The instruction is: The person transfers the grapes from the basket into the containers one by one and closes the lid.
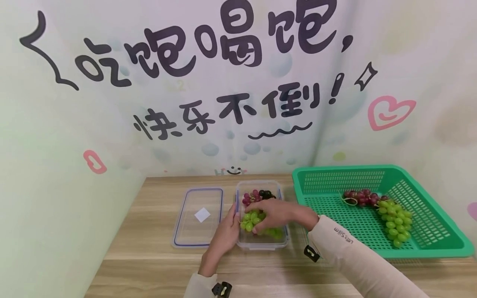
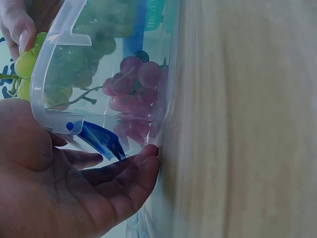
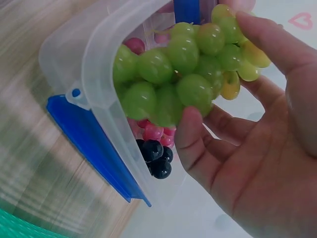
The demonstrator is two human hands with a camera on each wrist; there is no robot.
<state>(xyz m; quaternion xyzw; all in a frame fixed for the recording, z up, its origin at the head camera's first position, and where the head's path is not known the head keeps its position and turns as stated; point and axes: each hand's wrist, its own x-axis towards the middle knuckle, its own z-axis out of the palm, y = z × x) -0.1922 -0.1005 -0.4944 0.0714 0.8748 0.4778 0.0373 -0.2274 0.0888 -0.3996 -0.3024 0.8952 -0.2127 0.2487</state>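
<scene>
A bunch of green grapes (image 3: pixel 176 69) lies partly over the rim of a clear plastic container (image 1: pixel 262 245), held in my right hand (image 1: pixel 273 212). In the right wrist view, its thumb and fingers (image 3: pixel 190 134) are around the bunch. My left hand (image 1: pixel 225 234) rests against the container's left side, its fingers (image 2: pixel 133 183) touching the wall near a blue clip (image 2: pixel 101 141). Inside the container are red grapes (image 2: pixel 131 87) and black grapes (image 3: pixel 157 158). More green grapes (image 1: pixel 275 233) sit near its front, partly hidden by my right hand.
A clear lid with a blue seal (image 1: pixel 180 223) and a white square label (image 1: pixel 202 215) lies left of the container. To the right stands a green basket (image 1: pixel 320 215) with red grapes (image 1: pixel 363 197) and green grapes (image 1: pixel 396 221). A printed wall covering (image 1: pixel 186 157) rises behind the wooden table (image 1: pixel 134 231).
</scene>
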